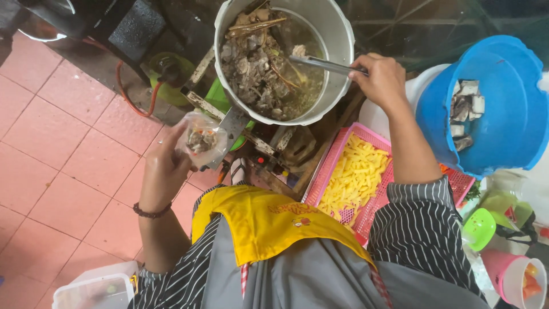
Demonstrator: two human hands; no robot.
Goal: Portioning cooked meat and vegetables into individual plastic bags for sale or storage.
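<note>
Head view is looking straight down on a person in a striped shirt and a yellow apron (pixel 269 220), standing over a floor of pinkish-red tiles (pixel 63 154). Nearest, at the lower left, a clear plastic box (pixel 94 292) is sitting on the tiles; at the lower right a pink cup (pixel 512 277) and a green scoop (pixel 479 228) are lying among crumpled bags. Further out, the left hand (pixel 163 171), with a dark bead bracelet at its wrist, is closing around a small clear plastic bag (pixel 201 139) holding dark pieces of food, raised just beside the pot's near edge. To the right, a pink slotted basket (pixel 372 140) is holding pale yellow strips, and beyond it a blue tub (pixel 509 131) is carrying grey chunks. Farthest, the right hand (pixel 382 77) is gripping the handle of a metal ladle (pixel 320 64) that is reaching into a large metal pot (pixel 337 34) of brownish broth with bones and meat, resting on a rough wooden stand. A green gas cylinder (pixel 168 77) with an orange hose is standing at the pot's left.
</note>
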